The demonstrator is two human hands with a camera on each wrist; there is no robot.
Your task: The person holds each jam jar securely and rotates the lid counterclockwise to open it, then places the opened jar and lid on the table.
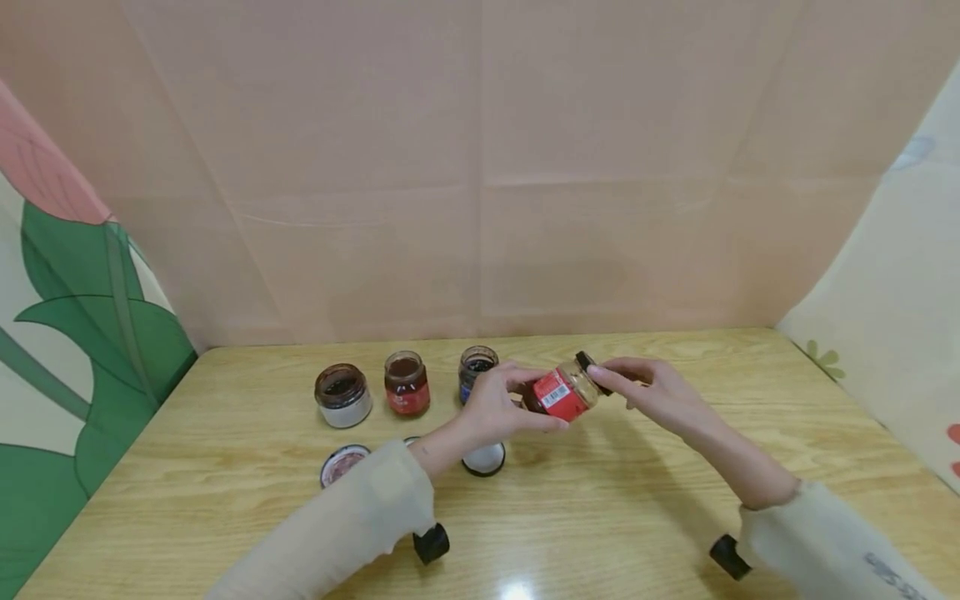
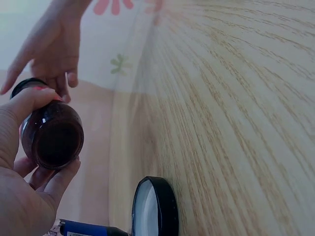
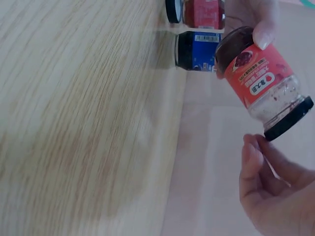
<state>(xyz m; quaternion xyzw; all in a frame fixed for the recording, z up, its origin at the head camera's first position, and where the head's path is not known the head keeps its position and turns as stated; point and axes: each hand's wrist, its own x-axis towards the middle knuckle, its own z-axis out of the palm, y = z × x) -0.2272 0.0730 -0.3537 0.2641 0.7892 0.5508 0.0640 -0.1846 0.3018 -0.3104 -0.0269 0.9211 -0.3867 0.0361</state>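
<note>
My left hand grips a glass jar with a red label, tilted above the table, its dark-filled base towards the palm. A black lid covers its mouth, and the glass beside the lid looks smeared. At that end is my right hand, its thumb at the lid in the head view. Seen from the right wrist, those fingertips sit right by the lid's edge, not wrapped round it. The left wrist view shows the jar's round dark bottom between left thumb and fingers.
Three lidless jars stand in a row: one white-labelled, one red-labelled, one blue-labelled, partly behind my left hand. Before them lie a smeared lid and a white-lined lid; another is mostly hidden by my sleeve.
</note>
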